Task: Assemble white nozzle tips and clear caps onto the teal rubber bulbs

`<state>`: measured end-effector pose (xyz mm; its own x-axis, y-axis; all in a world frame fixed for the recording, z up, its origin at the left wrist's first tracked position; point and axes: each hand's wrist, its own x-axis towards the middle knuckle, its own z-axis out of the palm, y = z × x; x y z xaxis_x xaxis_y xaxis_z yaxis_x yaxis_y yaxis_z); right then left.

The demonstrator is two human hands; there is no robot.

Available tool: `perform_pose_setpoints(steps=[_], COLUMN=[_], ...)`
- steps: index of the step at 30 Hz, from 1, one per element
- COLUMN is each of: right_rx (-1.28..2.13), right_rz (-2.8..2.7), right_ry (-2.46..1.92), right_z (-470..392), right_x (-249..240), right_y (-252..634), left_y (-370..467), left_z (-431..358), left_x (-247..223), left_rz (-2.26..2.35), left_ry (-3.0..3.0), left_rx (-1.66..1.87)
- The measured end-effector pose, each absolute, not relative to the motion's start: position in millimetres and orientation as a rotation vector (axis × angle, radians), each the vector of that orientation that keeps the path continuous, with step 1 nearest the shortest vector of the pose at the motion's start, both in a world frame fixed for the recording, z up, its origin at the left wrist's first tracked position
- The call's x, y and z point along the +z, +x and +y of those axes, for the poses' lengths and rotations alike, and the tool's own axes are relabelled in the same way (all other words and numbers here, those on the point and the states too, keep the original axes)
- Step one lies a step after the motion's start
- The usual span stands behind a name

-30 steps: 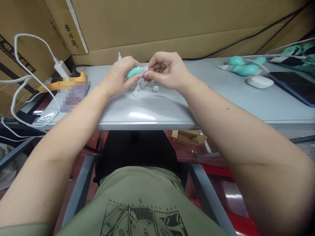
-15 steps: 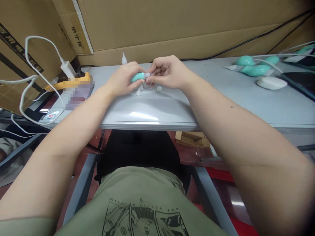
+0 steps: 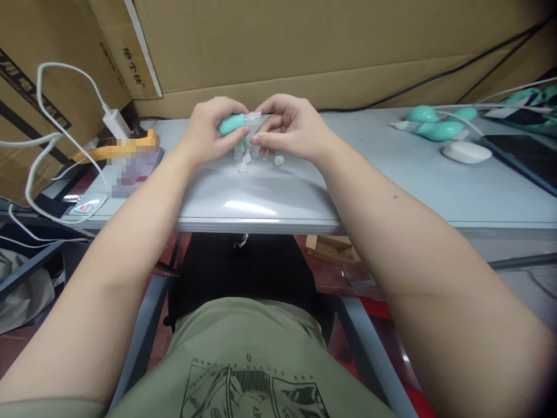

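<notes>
My left hand [image 3: 216, 129] is wrapped round a teal rubber bulb [image 3: 231, 123], which lies tilted with its clear nozzle [image 3: 253, 118] pointing right. Beside the nozzle is my right hand [image 3: 289, 125]; its thumb and index finger are apart, with the index fingertip close to the nozzle's end. Whether that fingertip touches it, I cannot tell. Below the hands, several small whitish tips stand on the table, among them a cone-shaped tip [image 3: 242, 167] and a round-ended tip [image 3: 279, 160]. A few clear pieces near them are partly hidden by my fingers.
Teal bulbs in clear wrapping [image 3: 439, 129] lie at the right of the grey table [image 3: 383, 174], near a white rounded case [image 3: 467, 152] and a dark tablet [image 3: 526, 157]. Left are a white charger [image 3: 117, 125] with cables and a yellow object [image 3: 124, 145]. Cardboard [image 3: 270, 46] stands behind.
My right thumb and index finger have spread and come off the nozzle. My left hand has shifted slightly left and up with the bulb, hiding the pointed white tip seen behind it.
</notes>
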<state>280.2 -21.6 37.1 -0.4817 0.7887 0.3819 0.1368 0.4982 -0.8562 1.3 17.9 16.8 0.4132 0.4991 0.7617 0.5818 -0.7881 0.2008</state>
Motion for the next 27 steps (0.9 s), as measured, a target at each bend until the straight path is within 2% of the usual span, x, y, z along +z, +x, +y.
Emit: perform_pose_setpoints(steps=[5,13,27], right_rx=[0.828,0.517,0.523], right_rz=[-2.050,-2.428,-2.451], right_ry=[-0.758,-0.635,-0.688], right_z=[-20,-19,-21], right_x=[39,31,23], right_y=[288,276,272], left_y=[-14,-17,-7], left_z=[17,31,12], left_x=[28,17,19], left_rz=[-0.984,-0.977,-1.028], left_ry=[-2.340,-2.486,-2.619], left_rx=[-1.462,-1.436,-1.337])
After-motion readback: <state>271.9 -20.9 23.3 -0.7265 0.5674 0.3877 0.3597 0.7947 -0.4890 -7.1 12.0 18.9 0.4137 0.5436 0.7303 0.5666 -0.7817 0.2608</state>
